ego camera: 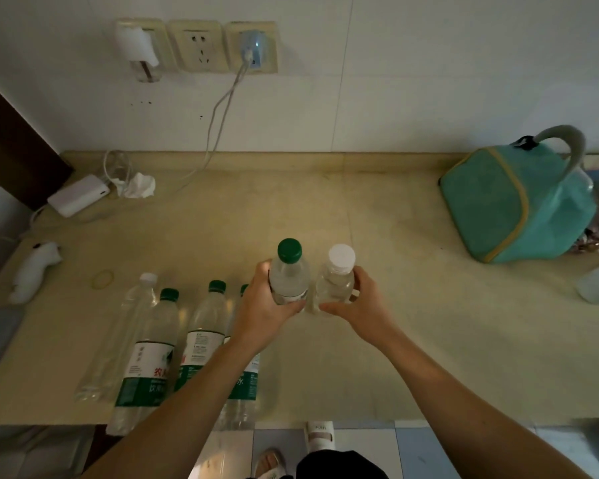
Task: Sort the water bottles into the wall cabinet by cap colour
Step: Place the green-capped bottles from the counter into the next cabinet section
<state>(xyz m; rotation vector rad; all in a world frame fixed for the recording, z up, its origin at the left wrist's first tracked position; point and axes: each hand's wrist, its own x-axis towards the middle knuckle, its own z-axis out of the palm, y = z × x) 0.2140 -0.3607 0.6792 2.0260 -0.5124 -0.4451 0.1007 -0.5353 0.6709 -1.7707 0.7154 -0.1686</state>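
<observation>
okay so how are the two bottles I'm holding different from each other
The left-hand bottle has a green cap; the right-hand bottle has a white cap. The green-capped one stands a little higher and looks wider than the white-capped one. The left hand grips the first, the right hand the second. Both are clear, upright, capped and held side by side above the counter.
</observation>
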